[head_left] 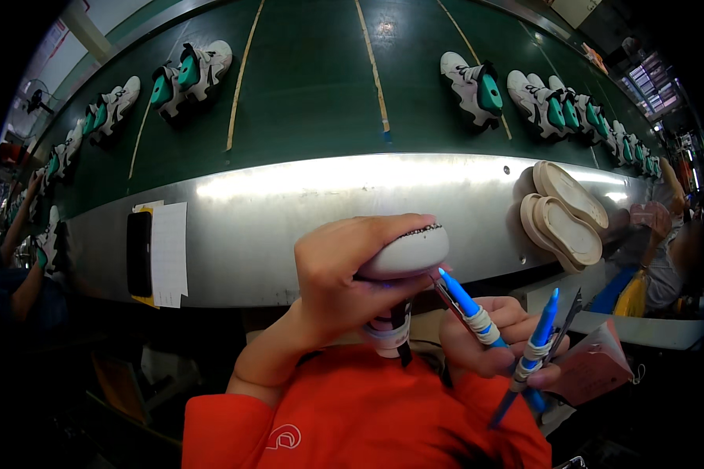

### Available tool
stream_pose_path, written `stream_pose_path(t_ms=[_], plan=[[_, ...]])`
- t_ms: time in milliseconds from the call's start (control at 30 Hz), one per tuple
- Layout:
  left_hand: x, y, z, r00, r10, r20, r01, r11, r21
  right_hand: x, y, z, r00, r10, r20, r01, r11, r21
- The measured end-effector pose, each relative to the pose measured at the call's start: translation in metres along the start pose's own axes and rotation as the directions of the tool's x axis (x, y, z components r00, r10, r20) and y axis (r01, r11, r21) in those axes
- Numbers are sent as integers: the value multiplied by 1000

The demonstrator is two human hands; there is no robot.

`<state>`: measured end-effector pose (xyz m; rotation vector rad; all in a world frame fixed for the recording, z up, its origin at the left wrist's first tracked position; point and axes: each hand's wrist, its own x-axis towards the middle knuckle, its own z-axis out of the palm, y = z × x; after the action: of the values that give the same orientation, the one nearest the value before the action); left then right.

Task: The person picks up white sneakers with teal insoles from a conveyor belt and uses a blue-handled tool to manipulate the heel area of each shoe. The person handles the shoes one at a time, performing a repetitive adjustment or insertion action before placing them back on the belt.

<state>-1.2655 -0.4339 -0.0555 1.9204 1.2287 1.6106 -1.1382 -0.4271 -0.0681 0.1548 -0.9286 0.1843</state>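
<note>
My left hand (338, 270) is wrapped around a white shoe (405, 255), which is held close to my body with its rounded end turned up. A dark speckled edge shows on that end, and a black-and-white part of the shoe hangs below. In my right hand (485, 340) are two blue pens (463, 297), each bound with pale bands to a thin metal tool. One pen's tip points at the shoe's lower edge, very near or touching it. The second pen, with a dark pointed blade (569, 316) beside it, sticks up between the fingers.
Cream shoe soles (575, 227) lie on the steel ledge (352, 187) at right. A black phone (139, 254) and white paper (169, 254) lie at left. White shoes (471, 90) with green inserts line the green belt (305, 86). Co-workers' arms show at both sides.
</note>
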Motion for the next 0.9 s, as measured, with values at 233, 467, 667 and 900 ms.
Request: stream_pose_path(t_ms=[233,467,667,900], plan=[[-1,-7,-3,999,17,-33,-19,999,-49,-2,-5,-2,988,72,134,-59,993,-99],[0,-9,-10,1000,27,-8,-27,998,-61,-5,-2,5,989,70,133,-59,994,-91],[-3,-5,-11,996,80,30,-79,997,-16,40,-21,-2,849,318,422,-229,941,-247],[2,-12,-15,999,46,4,-46,999,-16,55,-34,-13,843,485,233,-483,873,-69]])
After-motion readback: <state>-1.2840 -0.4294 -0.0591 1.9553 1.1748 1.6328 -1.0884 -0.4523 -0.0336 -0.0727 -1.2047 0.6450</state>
